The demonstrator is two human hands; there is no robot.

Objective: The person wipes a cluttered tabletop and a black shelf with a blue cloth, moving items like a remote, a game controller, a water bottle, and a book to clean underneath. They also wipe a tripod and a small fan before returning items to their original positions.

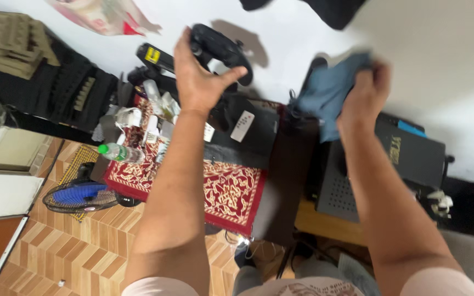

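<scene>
My left hand (199, 74) is raised and grips a black game controller (223, 49) by one of its handles. My right hand (367, 93) is closed around a crumpled blue cloth (327, 93), held to the right of the controller. The two hands are apart, with the controller and the cloth both held up in front of a white wall. Below my left forearm lies a table covered with a red patterned cloth (231, 192).
On the table are a white remote (242, 126), a clear bottle with a green cap (117, 152), small bottles and black gear. A black box-shaped device (412, 156) sits at the right. A small blue fan (80, 195) stands on the wooden floor at the left.
</scene>
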